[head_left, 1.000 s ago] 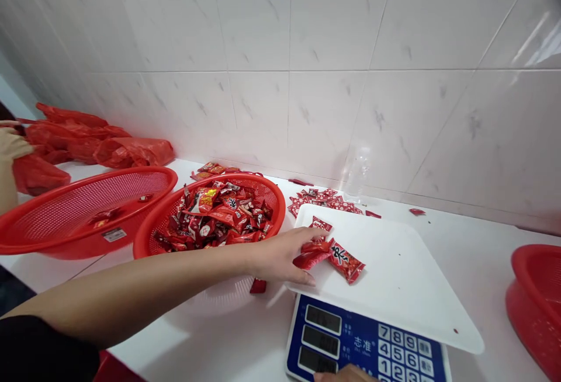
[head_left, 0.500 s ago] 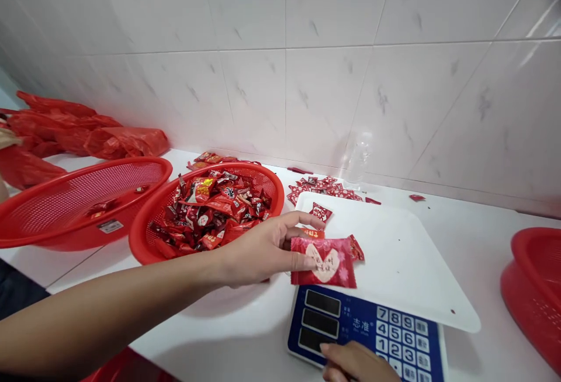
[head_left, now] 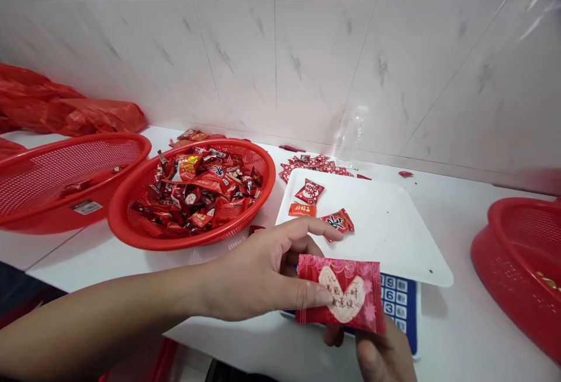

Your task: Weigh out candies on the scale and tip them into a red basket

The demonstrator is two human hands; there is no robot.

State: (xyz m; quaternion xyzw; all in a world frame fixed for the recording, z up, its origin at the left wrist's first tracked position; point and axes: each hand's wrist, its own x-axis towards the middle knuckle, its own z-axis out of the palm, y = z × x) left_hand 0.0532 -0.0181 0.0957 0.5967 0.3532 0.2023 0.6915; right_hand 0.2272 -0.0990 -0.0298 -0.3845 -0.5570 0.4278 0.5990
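Red-and-pink packet (head_left: 342, 294) now nearer the body than half a second ago, in front of the scale (head_left: 412, 323). Right hand (head_left: 390, 356) now directly beneath it in view, previously apart over the keys (head_left: 400, 297). On the white tray (head_left: 385, 212), square packet (head_left: 310, 191), orange packet (head_left: 302, 210) and red packet (head_left: 344, 218), the last two now more fully exposed.

Left hand (head_left: 258, 271): thumb on the packet's face, forefinger extended, pinch closed on the packet's left end. Right hand: fingers partly bent; grip hidden by the packet, impossible to tell.

Surface: white table (head_left: 447, 212), with veined tiled wall (head_left: 324, 66) behind. To the left: full basket (head_left: 175, 243), mesh basket (head_left: 56, 221), red bags (head_left: 92, 114). Near the wall: loose packets (head_left: 315, 164) beside clear bottle (head_left: 353, 136). Far right: deep red basket (head_left: 504, 265).

Packet finish: glossy wrapper, crimped ends, pale heart with dark lettering, pink flowers at right, lacy pink band along the top. Attitude: slightly tilted, printed face toward the camera.
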